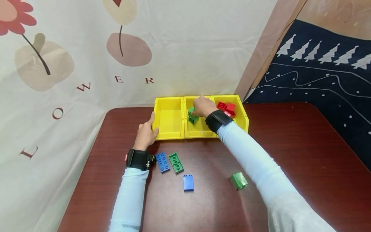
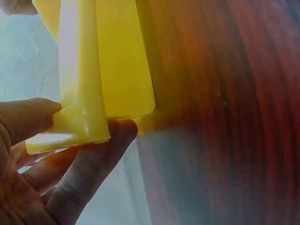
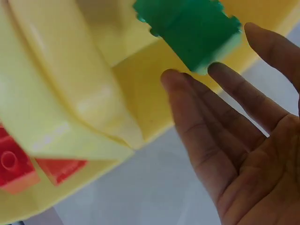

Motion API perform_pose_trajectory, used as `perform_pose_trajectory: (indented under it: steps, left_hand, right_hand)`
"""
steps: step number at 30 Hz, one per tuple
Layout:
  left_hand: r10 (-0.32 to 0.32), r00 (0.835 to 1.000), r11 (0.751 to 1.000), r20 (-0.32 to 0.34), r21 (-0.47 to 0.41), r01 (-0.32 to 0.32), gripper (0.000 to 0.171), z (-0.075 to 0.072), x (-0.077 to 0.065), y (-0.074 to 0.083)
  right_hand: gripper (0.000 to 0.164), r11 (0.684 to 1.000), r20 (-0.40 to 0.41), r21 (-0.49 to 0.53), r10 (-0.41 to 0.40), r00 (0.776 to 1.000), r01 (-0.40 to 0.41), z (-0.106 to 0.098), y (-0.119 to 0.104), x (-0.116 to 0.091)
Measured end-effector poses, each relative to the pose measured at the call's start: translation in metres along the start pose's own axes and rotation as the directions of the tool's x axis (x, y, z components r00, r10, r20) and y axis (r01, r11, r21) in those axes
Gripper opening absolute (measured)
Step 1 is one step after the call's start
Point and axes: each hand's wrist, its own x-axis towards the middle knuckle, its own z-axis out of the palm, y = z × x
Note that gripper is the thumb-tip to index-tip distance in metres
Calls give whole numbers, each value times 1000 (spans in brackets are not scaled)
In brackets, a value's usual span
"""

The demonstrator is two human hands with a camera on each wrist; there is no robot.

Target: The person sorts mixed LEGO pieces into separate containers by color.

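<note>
Beside the right hand [image 1: 204, 107], perhaps two green blocks [image 3: 192, 37] sit partly hidden.

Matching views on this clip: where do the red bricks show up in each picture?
Head: red bricks just right of centre, inside the rightmost of the yellow bins.
Left wrist: not in the picture.
Right wrist: at the lower left, partly cut off by the frame edge.
Shared landmark: yellow bin plastic, upper left in the left wrist view and across the upper left in the right wrist view.
</note>
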Motion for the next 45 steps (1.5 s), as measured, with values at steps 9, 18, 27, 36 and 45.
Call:
perform_pose_trajectory:
  steps: [9,18,27,36,45]
  left_hand:
    - [24,1000,1000,-11,-8,-24,74,3,0,1]
    - [12,1000,1000,-22,-10,-12,74,0,-3,-2]
    - [6,1000,1000,-8,-4,-6,74,2,-2,-3]
    - [7,1000,1000,-6,-11,-7,74,2,-1,0]
    - [1,1000,1000,-9,-8,-1,74,2,-1,0]
  right_hand:
    - [39,990,-169,60,-119,978,131,-15,15,-65]
    - [40,963,-271,5,-257,928,268,17,35,-169]
    - [50,984,18,-13,-179,984,179,60,60,-234]
    - [42,985,59,52,-167,984,164,83,70,-241]
    - [38,976,32,71,-207,978,205,85,74,-239]
